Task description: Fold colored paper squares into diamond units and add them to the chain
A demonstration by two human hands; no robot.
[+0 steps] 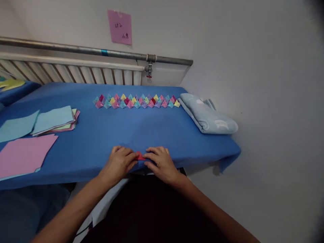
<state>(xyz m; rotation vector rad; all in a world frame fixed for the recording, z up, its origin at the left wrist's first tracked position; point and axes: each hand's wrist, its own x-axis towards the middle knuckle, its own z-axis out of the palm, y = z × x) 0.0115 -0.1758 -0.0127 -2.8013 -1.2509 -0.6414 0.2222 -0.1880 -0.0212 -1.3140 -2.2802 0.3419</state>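
Note:
A small folded piece of red paper (140, 156) lies between my hands at the front edge of the blue-covered table (121, 126). My left hand (122, 160) pinches its left side with curled fingers. From the right, my right hand (160, 161) holds the paper's other side between thumb and fingertips. Farther back, several folded paper pieces (136, 102) in pink, teal, yellow, purple and red stand in close rows.
Stacked blue and green paper (54, 119) and pink sheets (25, 155) lie on the left. A folded light-blue blanket (209, 116) sits at the right end. Behind the table run a radiator (76, 72) and a metal pipe (121, 54). A pink note (120, 27) hangs on the wall.

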